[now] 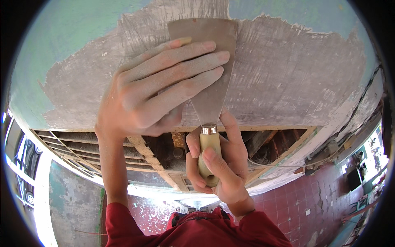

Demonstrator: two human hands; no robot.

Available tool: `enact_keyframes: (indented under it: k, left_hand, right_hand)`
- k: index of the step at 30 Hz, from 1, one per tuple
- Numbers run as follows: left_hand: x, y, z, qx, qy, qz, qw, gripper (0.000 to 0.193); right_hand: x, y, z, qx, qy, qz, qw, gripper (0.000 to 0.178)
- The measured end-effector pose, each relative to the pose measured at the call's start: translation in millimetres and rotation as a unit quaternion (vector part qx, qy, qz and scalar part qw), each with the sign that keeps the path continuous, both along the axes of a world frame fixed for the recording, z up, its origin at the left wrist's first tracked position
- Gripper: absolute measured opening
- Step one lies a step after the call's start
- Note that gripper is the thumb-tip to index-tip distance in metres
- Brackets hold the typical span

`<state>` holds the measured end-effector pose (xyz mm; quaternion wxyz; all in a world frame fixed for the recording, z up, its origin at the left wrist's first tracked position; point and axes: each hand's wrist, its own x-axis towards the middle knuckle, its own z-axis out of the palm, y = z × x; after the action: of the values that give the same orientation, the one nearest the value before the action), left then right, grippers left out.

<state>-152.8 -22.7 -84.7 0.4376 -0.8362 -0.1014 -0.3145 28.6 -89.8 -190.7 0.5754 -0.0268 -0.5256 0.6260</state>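
A broad-bladed scraper [214, 92] is upright against the surface in front of me, its wide edge at the top on a grey scraped patch [288, 78]. My right hand [226, 164] is closed around its pale wooden handle, with the thumb along the near side. Dusty fingers of my left hand [152, 90] lie stretched across the flat of the metal blade. The left thumb is blurred below the palm. Green paint [78, 29] with a ragged edge borders the bare patch at the left and along the top.
Below the surface runs a wooden frame [150, 158] with slats and dark openings. A thin cable [284, 166] hangs at the right. Red floor tiles [288, 201] and assorted objects show at the lower right. Parked cars [26, 164] are visible at the far left.
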Motion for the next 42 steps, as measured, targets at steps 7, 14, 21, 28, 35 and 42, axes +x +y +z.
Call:
enact_keyframes:
  k: [7,14,21,28,35,42]
  left_hand:
    - [43.3,10.8,-12.9,0.066,-0.169,-0.024,0.983,0.040]
    - [57.4,23.6,-15.6,0.104,-0.221,-0.045,0.969,0.039]
    - [58.6,22.4,-13.0,0.114,-0.225,-0.043,0.967,0.038]
    - [56.4,15.7,-12.9,0.121,-0.221,-0.025,0.967,0.037]
    - [56.8,7.3,-13.7,0.074,-0.212,-0.005,0.974,0.035]
    - [54.3,19.0,-1.8,0.118,-0.221,-0.013,0.968,0.035]
  right_hand:
    - [-1.5,-5.6,7.4,-0.006,0.025,0.028,0.999,0.081]
    - [-1.6,-2.1,6.4,0.022,0.054,0.044,0.997,0.084]
    - [-1.6,-7.1,11.0,-0.019,0.051,0.049,0.997,0.092]
    - [3.9,-4.2,9.5,0.031,0.043,0.084,0.995,0.086]
    - [-1.6,-7.9,7.4,0.007,0.051,0.080,0.995,0.064]
    - [-6.0,-2.4,14.9,0.032,0.068,0.079,0.994,0.067]
